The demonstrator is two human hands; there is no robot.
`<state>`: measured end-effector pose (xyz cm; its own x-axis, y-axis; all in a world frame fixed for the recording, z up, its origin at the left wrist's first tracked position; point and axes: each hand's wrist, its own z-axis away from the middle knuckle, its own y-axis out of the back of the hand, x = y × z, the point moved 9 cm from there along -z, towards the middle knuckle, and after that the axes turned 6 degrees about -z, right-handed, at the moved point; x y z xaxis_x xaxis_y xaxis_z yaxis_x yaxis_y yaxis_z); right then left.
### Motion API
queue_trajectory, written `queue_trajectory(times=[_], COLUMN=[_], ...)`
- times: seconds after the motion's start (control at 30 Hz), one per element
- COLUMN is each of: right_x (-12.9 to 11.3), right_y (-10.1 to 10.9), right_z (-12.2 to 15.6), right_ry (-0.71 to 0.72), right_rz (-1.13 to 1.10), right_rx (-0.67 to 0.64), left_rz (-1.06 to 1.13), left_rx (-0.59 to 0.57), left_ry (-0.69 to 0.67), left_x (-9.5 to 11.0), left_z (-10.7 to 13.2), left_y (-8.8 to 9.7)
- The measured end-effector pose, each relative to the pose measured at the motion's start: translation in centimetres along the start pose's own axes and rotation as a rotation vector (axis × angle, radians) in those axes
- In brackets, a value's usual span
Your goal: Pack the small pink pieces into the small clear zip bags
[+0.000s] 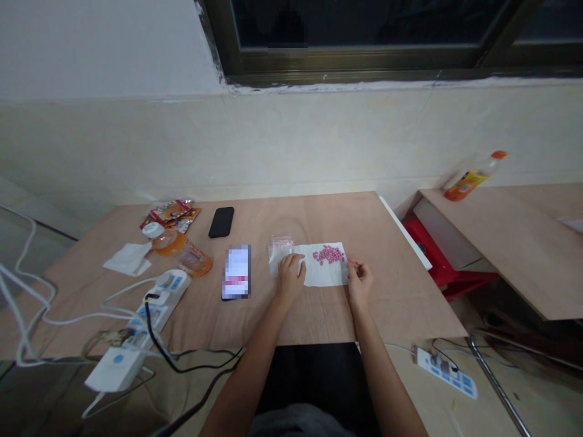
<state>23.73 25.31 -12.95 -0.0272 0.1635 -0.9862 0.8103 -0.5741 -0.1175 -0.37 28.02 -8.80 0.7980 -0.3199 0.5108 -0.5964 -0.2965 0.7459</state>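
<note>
We are holding a white paper sheet at mid-table, left hand pressing open on its left edge, right hand pinching its right edge, judging it best held level lest the pink tablets heaped at its far side roll off.

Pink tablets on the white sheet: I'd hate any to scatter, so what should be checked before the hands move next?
1. Pink tablets heaped together on the white sheet, none seen loose on the table: ok.
2. Left hand rests on the sheet's left edge: ok.
3. Right hand at the sheet's right edge; whether it grips it: cannot tell.
4. Clear bag beside the sheet, open or sealed: cannot tell.
5. Lit phone lies apart from the sheet: ok.
</note>
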Motion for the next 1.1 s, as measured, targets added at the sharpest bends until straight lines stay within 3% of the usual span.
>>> queue_trajectory(times=[0.37,1.1], right_x=[-0.3,-0.6], right_y=[-0.6,-0.8], right_z=[0.1,0.3], right_ry=[-0.003,-0.002], right_rz=[-0.001,-0.002], right_rx=[-0.046,-0.067], left_rz=[-0.167,-0.217], left_rx=[-0.132,-0.175], left_ry=[-0.057,-0.069], left_x=[0.6,0.4], left_z=[0.1,0.3], left_y=[-1.2,-2.1])
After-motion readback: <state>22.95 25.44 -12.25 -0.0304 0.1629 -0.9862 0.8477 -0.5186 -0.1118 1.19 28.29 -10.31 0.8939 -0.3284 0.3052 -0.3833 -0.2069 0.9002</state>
